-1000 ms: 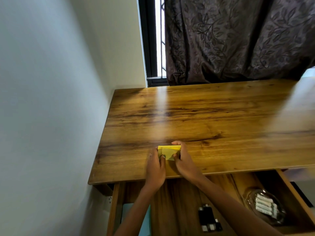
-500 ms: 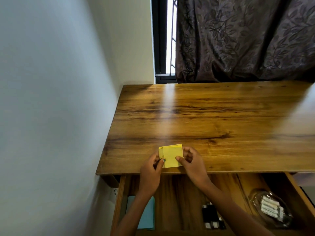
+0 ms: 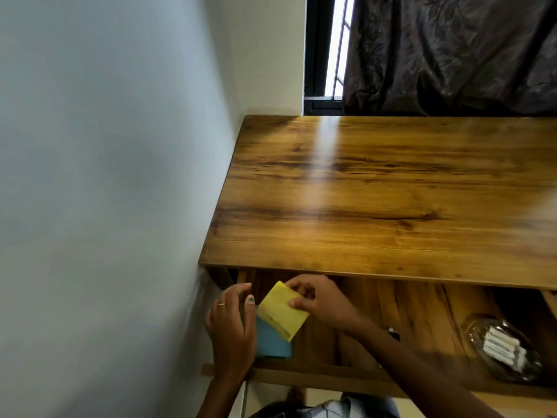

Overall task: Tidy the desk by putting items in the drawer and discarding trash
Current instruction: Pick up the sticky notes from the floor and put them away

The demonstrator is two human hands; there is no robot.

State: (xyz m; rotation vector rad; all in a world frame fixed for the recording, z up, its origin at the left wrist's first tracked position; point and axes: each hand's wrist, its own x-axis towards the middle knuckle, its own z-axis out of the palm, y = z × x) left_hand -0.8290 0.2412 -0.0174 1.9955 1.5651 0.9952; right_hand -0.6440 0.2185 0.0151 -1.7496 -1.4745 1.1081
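A yellow pad of sticky notes (image 3: 282,312) is held tilted over the left end of the open wooden drawer (image 3: 316,380). My right hand (image 3: 321,300) pinches the pad at its upper right corner. My left hand (image 3: 232,330) hovers just left of the pad, fingers loosely spread, a ring on one finger, not gripping anything. Below the yellow pad, a blue pad (image 3: 272,340) lies flat in the drawer. The wooden desk top (image 3: 391,191) is bare.
A clear plastic dish (image 3: 506,349) holding several white sticks sits at the drawer's right end. A small dark item (image 3: 393,332) shows beside my right forearm. A white wall runs along the left; a window and dark curtain (image 3: 452,49) stand behind the desk.
Both hands brought the yellow pad off the desk's front edge and down over the drawer. My left hand has let go of it; my right hand alone keeps it.
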